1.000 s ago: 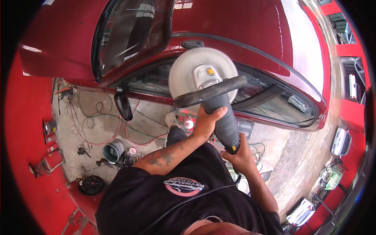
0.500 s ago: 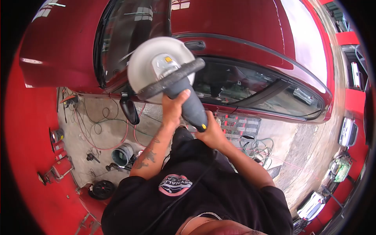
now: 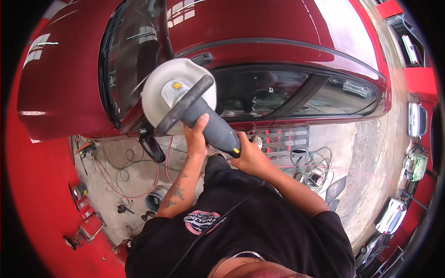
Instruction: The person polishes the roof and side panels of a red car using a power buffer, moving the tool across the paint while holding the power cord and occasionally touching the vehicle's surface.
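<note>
Item: polisher (image 3: 194, 116), a powered hand tool with a round pale pad (image 3: 160, 88), a dark bar handle (image 3: 183, 105) across its head and a thick grey body (image 3: 218, 132) running back toward the person.

Location: held up against the red car (image 3: 259, 32), with the pad at the front edge of the side window (image 3: 287, 90), over the pillar beside the windscreen (image 3: 132, 51) and just above the side mirror (image 3: 152, 147).

Left hand (image 3: 197, 139): grip closed on the tool just behind the bar handle, thumb lying along the body.

Right hand (image 3: 250, 155): grip closed round the rear end of the body, near the yellow mark, where the cord (image 3: 208, 231) leaves and runs down over the black shirt (image 3: 259, 222).

Position relative to the grips: the pad lies ahead of both hands, toward the car; the left grip is nearer the pad, the right grip at the far end.

Handling, as judged: rigid and fairly heavy, front-weighted by the head. The pad face looks soft; the casing is hard. Best held in two places, as here: near the head for steering, at the tail for support.

Below the car: concrete floor (image 3: 371, 153) with looped hoses (image 3: 125, 171), a bucket (image 3: 155, 201) and red cans (image 3: 85, 211).
</note>
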### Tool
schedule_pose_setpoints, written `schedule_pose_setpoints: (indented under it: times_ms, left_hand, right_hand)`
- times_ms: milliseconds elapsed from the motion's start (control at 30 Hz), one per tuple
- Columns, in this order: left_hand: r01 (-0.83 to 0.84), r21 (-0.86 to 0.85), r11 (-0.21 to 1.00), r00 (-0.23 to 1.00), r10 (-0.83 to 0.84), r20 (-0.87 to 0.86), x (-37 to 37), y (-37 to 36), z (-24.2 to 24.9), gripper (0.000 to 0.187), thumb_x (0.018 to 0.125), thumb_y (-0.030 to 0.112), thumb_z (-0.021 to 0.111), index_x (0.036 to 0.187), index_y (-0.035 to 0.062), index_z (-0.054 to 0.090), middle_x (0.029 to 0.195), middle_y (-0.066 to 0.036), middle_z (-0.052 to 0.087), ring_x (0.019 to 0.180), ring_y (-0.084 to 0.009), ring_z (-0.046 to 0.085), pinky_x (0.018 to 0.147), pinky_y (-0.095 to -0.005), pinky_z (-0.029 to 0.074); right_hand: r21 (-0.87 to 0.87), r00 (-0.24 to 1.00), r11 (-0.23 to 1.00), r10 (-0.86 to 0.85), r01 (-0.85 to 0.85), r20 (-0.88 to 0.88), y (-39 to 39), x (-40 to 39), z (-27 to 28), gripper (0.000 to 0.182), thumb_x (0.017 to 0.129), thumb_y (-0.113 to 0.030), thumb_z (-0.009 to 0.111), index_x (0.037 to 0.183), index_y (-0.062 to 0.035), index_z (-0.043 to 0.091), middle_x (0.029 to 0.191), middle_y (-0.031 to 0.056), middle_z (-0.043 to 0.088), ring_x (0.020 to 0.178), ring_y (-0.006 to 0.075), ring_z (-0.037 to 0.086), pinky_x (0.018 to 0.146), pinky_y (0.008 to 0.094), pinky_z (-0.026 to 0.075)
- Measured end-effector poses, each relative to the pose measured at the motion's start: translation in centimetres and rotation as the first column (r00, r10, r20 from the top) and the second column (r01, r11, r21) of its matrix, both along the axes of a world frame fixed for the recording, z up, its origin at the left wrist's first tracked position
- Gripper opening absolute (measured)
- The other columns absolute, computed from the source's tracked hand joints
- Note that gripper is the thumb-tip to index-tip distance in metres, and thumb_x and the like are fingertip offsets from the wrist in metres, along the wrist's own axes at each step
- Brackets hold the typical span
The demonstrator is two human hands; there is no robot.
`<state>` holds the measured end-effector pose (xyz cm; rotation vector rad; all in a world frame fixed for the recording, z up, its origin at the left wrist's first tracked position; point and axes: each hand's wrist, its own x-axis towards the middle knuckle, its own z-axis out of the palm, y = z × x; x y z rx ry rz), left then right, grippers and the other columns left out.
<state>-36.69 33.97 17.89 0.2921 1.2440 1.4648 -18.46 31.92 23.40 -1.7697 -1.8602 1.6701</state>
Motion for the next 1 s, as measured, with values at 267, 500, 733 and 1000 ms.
schedule_pose_setpoints:
  times_ms: [267,500,733,1000]
  left_hand:
    - [0.113,0.053,0.992,0.963,-0.123,0.241,8.9,-0.8,2.4,0.052,0.087,0.021,0.077,0.127,0.0012,0.051,0.11,-0.009,0.062,0.093,-0.0192,0.067,0.082,-0.0372,0.059]
    - [0.329,0.159,0.931,0.875,-0.364,0.319,15.0,3.7,4.2,0.035,0.089,0.019,0.076,0.115,0.0024,0.062,0.101,-0.005,0.067,0.089,-0.0142,0.067,0.078,-0.0336,0.058]
    - [0.436,0.339,0.834,0.766,-0.541,0.346,20.3,10.8,6.3,0.041,0.087,0.021,0.077,0.119,0.002,0.06,0.101,-0.007,0.067,0.087,-0.0163,0.067,0.08,-0.0341,0.056]
    - [0.477,0.404,0.781,0.771,-0.592,0.235,17.1,17.4,4.3,0.047,0.085,0.024,0.077,0.121,0.0,0.058,0.1,-0.011,0.066,0.086,-0.0198,0.068,0.076,-0.0362,0.058]
  right_hand:
    - [0.034,0.99,0.996,-0.082,0.078,0.116,-2.3,8.1,5.1,0.074,0.075,-0.012,0.072,0.14,0.0008,0.039,0.103,0.0349,0.068,0.101,0.0538,0.066,0.086,0.0537,0.052]
    - [0.128,0.938,0.96,-0.273,0.251,0.212,-2.0,12.1,8.7,0.076,0.08,-0.014,0.075,0.144,-0.0005,0.035,0.102,0.0349,0.068,0.098,0.0525,0.068,0.086,0.0515,0.053]
    - [0.357,0.896,0.883,-0.393,0.305,0.208,0.3,15.1,9.2,0.085,0.083,-0.009,0.072,0.153,-0.0029,0.024,0.103,0.0347,0.069,0.099,0.0527,0.068,0.084,0.0524,0.054]
    - [0.427,0.889,0.847,-0.422,0.317,0.178,5.5,11.7,4.7,0.086,0.085,-0.009,0.071,0.155,-0.0041,0.022,0.111,0.0354,0.068,0.105,0.0519,0.068,0.089,0.0497,0.053]
